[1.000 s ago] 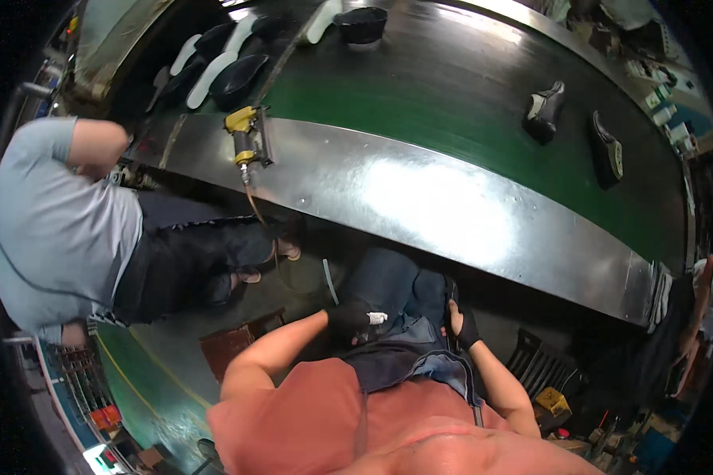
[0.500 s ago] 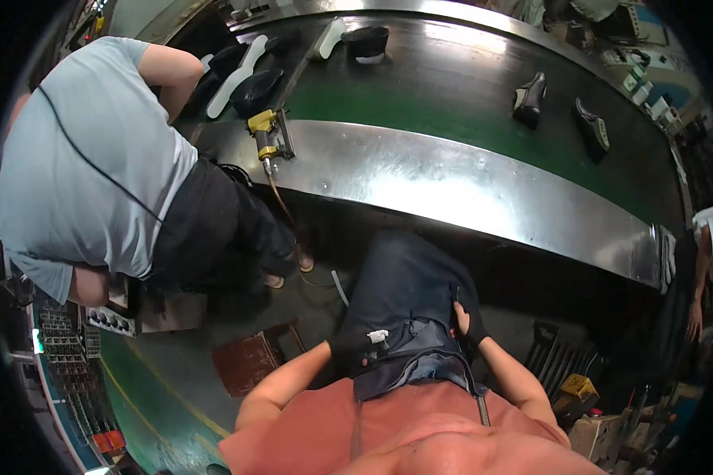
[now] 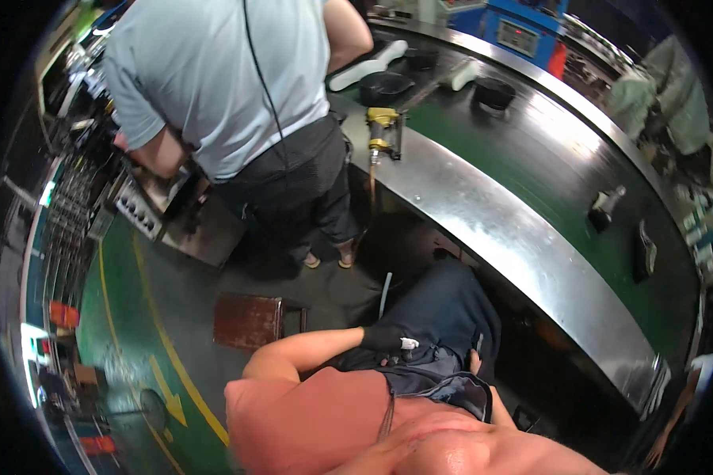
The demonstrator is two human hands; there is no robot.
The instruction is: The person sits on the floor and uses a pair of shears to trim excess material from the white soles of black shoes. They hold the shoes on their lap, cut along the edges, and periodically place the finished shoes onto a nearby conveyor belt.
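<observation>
I am seated with both hands at my lap, on dark trousers (image 3: 432, 297). My left hand (image 3: 384, 339), in a dark glove, rests on the left thigh; a small white piece (image 3: 409, 343) shows at its fingers, and I cannot make out whether it is held or worn. My right hand (image 3: 475, 362) lies against the right thigh, with bare fingers stretched out and the rest partly hidden by my clothing. Neither hand touches the bench. Dark shoes, one with a pale patch (image 3: 604, 210) and another (image 3: 646, 252), stand on the bench's dark belt.
A co-worker in a light shirt (image 3: 222, 87) stands at the left. A yellow air tool (image 3: 383, 131) with a hose sits on the metal bench edge (image 3: 483, 206). Black bowl-like pieces (image 3: 495, 93) and pale elongated shapes (image 3: 368, 70) lie beyond. A brown stool (image 3: 245, 321) stands left of me.
My view has swung left, so the bench and co-worker appear farther right. The co-worker's arm reaches toward equipment on the left. My hands stay at my lap; the right is now more hidden.
</observation>
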